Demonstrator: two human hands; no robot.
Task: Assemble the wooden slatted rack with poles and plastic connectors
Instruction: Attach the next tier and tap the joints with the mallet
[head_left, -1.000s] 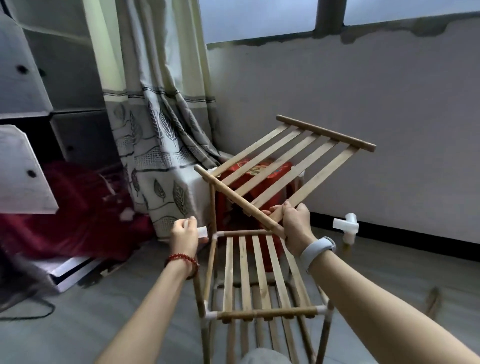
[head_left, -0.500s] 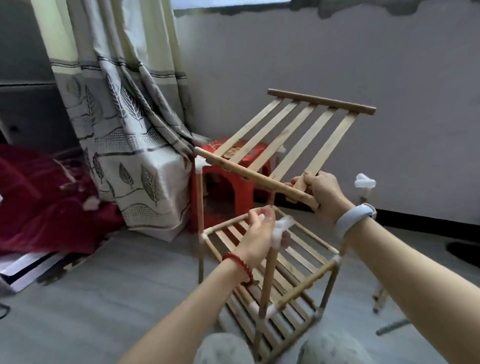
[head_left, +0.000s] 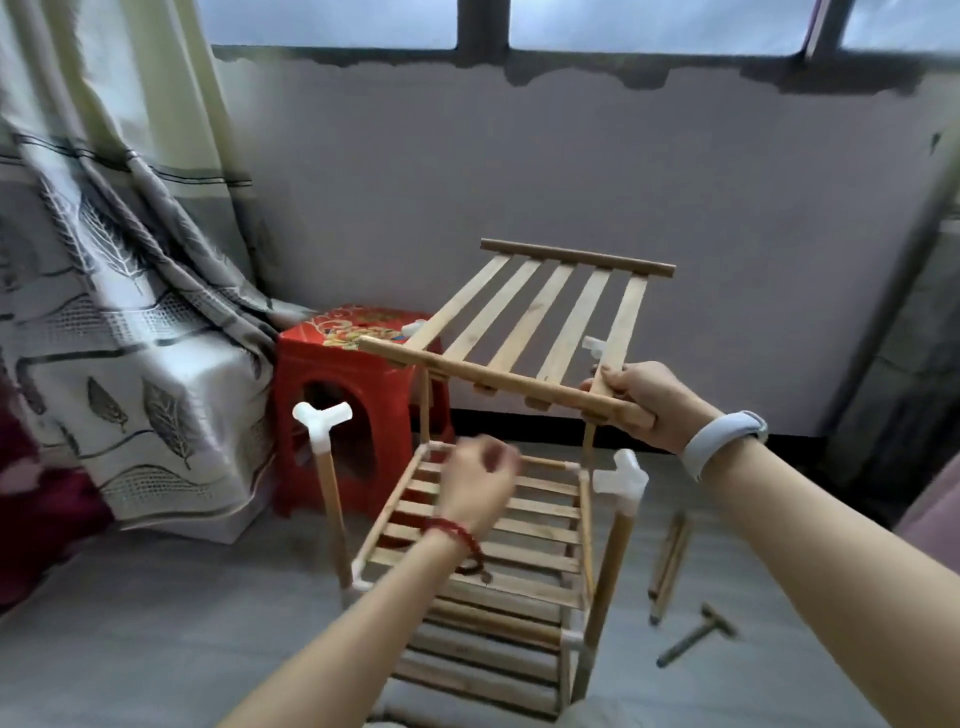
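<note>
above the rack (head_left: 483, 540) — right hand (head_left: 641, 402) grips a slatted shelf (head_left: 524, 325).

Left hand (head_left: 480, 480) motion-blurred (grip unreadable), rack (head_left: 483, 587) bottom cut by lower edge, far connectors hidden behind slats

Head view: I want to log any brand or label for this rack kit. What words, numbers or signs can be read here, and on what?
None can be read.
red stool: gold ornamental pattern on its top, too blurred to tell whether it holds any characters.
slatted shelf panel, white connectors, wristband, curtain: no text visible; the curtain shows only a leaf print.
</note>
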